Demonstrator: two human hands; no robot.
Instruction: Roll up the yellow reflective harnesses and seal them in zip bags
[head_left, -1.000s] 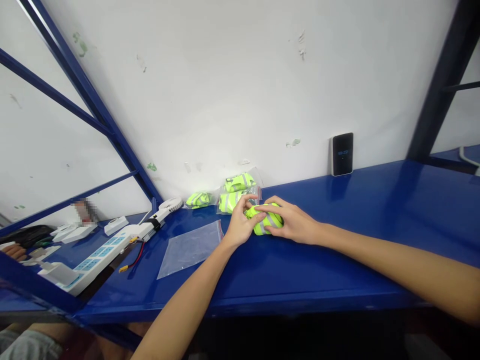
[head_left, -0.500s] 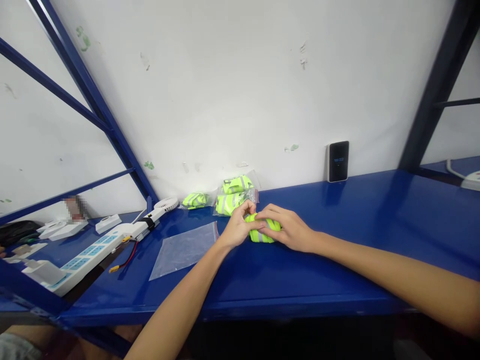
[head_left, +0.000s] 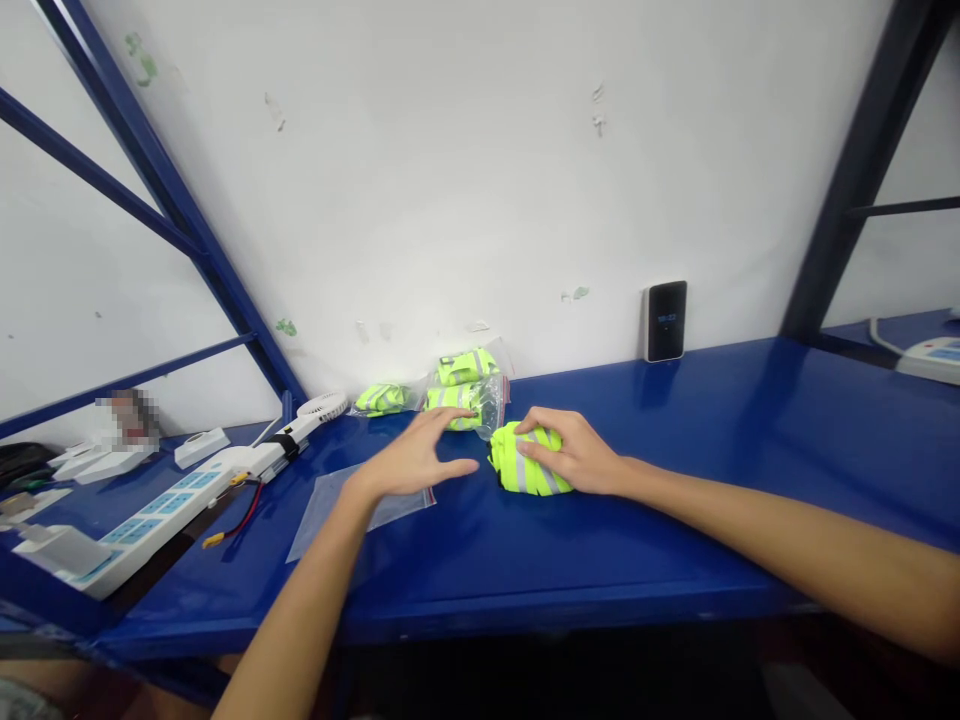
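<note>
A folded fluorescent yellow reflective vest (head_left: 519, 466) with grey bands lies bundled on the blue table. My right hand (head_left: 574, 452) grips it from the right, fingers over its top. To its left, my left hand (head_left: 420, 455) is open, thumb and fingers spread, holding nothing. Under and beside that hand lies a flat clear zip bag (head_left: 322, 505), partly hidden by the hand and wrist. Behind my hands, bagged yellow vests (head_left: 454, 400) are stacked against the wall, with a smaller bagged bundle (head_left: 382, 399) to their left.
A white power strip (head_left: 161, 515) with a red-black cable (head_left: 244, 515) runs along the left side, near a small white fan (head_left: 322, 407). A small device with a dark screen (head_left: 666, 320) leans on the wall at right. Blue metal posts (head_left: 172, 210) frame the table (head_left: 720, 440).
My left hand has let go of the vest and moved left over the clear bag, its fingers spreading. My right hand stays on the vest. The view has shifted slightly.
</note>
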